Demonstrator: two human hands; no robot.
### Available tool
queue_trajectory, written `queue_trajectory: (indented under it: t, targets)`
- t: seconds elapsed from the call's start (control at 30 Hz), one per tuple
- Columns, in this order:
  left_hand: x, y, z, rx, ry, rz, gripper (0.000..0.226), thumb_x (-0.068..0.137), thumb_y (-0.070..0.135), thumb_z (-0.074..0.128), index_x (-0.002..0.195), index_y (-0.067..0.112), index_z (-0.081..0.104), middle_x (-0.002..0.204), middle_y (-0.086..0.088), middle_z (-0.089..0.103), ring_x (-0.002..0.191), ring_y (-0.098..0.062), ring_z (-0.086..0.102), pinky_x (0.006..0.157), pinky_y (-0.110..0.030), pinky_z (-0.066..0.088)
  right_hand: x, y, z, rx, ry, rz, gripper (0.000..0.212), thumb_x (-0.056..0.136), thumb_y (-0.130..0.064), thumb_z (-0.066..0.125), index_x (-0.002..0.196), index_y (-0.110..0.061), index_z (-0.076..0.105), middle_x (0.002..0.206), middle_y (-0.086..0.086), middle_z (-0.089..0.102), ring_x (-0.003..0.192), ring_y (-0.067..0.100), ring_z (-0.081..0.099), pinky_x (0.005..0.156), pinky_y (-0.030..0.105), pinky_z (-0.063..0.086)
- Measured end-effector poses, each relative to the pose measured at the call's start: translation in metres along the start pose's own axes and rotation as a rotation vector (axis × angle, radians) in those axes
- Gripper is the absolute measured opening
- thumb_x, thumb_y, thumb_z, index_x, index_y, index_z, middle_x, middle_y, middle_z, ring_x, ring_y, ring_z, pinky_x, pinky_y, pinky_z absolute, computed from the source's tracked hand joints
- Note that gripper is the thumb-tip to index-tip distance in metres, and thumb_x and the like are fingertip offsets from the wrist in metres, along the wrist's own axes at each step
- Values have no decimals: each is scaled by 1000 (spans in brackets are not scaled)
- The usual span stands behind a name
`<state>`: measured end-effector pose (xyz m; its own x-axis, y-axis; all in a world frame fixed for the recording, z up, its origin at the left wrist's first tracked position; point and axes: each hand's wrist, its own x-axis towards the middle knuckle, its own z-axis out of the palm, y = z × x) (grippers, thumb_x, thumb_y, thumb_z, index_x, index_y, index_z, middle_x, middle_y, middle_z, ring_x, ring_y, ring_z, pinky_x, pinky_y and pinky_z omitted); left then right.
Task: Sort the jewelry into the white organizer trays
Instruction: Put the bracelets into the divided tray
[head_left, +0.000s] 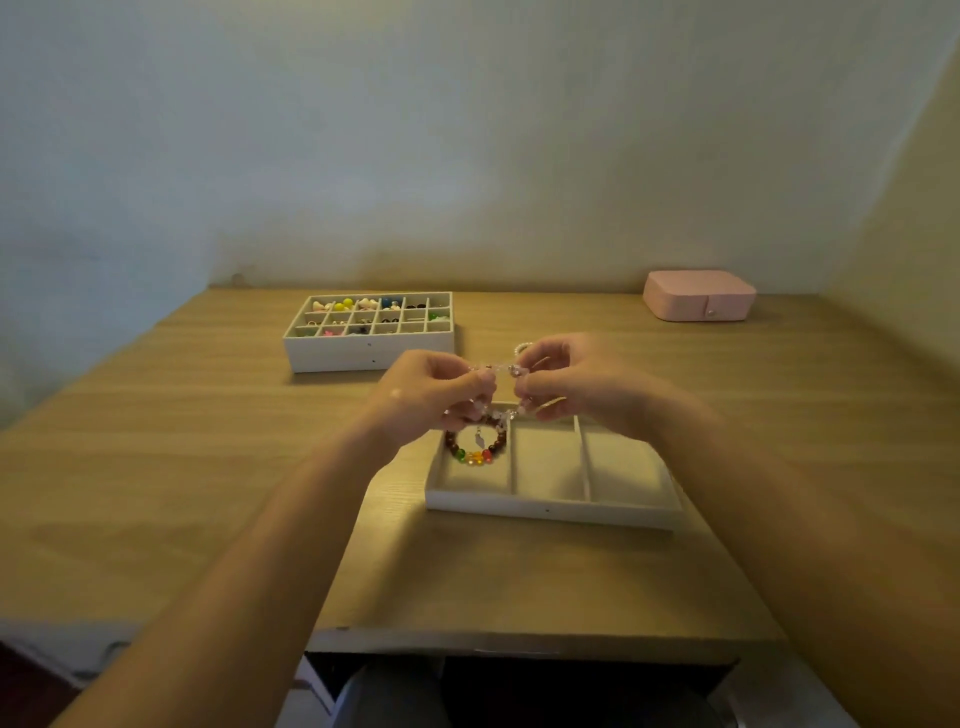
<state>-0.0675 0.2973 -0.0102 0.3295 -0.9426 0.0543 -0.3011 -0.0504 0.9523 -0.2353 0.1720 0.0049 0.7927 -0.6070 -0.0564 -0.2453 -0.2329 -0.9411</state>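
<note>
1. Pale wall (467, 130) rises behind a wooden desk (208, 467), with a second wall closing in the desk's right side.
2. A white tray (545, 512) with three long compartments lies near the front edge, a little right of the middle.
3. Its left compartment holds a bead bracelet (475, 457), brown with a run of green, orange and red beads on the near side. The other two compartments show only their lining.
4. A grid tray (363, 353), white and deeper, stands towards the back edge, left of the middle and well apart from the first tray. Its many small cells hold small colourful pieces, too small to identify.
5. A pink box (698, 293) with a small knob on its front sits near the back right corner.
6. Both hands are raised above the far left part of the three-compartment tray, close together.
7. The left hand (431, 389) has its fingers curled and pinches one part of a pale strand (501, 369) of clear and pinkish beads.
8. The right hand (571, 384), fingers also curled, pinches the strand's other part. A small loop of pearl-like beads shows just above this hand.
9. The strand stretches between the two hands and droops below them. A small charm hangs from it over the bead bracelet, and whether the two touch cannot be told.
</note>
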Motion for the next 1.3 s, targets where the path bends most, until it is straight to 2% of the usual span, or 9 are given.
queue_trajectory:
  t: [0.17,0.4,0.7,0.87,0.93,1.0,1.07,1.2,1.3]
  targets:
    - [-7,-16,-15,37,10,-81,18,92,24,71,104,10,71,89,-8,77,77,-17,74,65,-27,58,0,-2,18,-1,-29,-2,17,91,-9,74,106,-9,66,87,7,74,76,17,71,73,30,59]
    - [-18,-22,-30,98,-35,-131,12,92,21,71,97,10,71,84,-6,77,72,-16,72,64,-28,55,1,3,33,-43,-73,15,17,91,-12,74,106,-8,67,86,7,76,79,19,72,76,33,61]
    - [-26,-22,-37,281,-187,-159,18,89,27,74,97,11,71,84,-4,77,61,-11,58,52,-24,38,-2,7,35,-85,-164,44,21,92,-16,75,109,-5,68,93,14,76,80,21,75,78,36,62]
    - [-21,-29,-30,328,-148,-132,17,90,28,73,96,13,73,82,-2,77,58,-9,57,47,-20,38,1,11,40,-341,-104,7,9,93,-20,72,99,-14,72,88,6,76,73,12,70,61,22,56]
    - [-17,-33,-26,380,-93,-75,13,88,30,75,92,18,76,81,3,75,67,-7,62,56,-21,45,4,14,42,-440,-75,-26,5,91,-19,73,94,-16,74,85,4,76,70,10,67,57,20,52]
    - [-13,-35,-23,465,-41,-34,8,85,31,77,87,24,78,82,5,74,79,-10,63,65,-27,48,8,18,43,-514,-50,-48,6,89,-21,74,93,-17,76,83,0,76,73,10,68,65,25,57]
    - [-11,-36,-20,546,-19,-22,5,84,31,78,86,27,79,84,3,72,83,-12,61,64,-26,44,11,21,45,-594,-18,-63,8,87,-24,76,93,-20,77,83,-6,75,78,8,69,75,31,60]
    - [-11,-35,-14,642,22,5,8,85,31,77,90,24,79,78,9,65,74,-5,56,60,-21,38,14,24,48,-715,39,-91,8,84,-28,75,90,-24,79,83,-13,70,80,7,66,78,38,60]
    - [-11,-35,-8,775,58,12,7,87,34,75,90,29,78,74,18,58,72,-1,55,61,-24,40,18,26,49,-767,62,-75,10,84,-31,73,90,-26,79,84,-14,69,82,8,65,78,39,60]
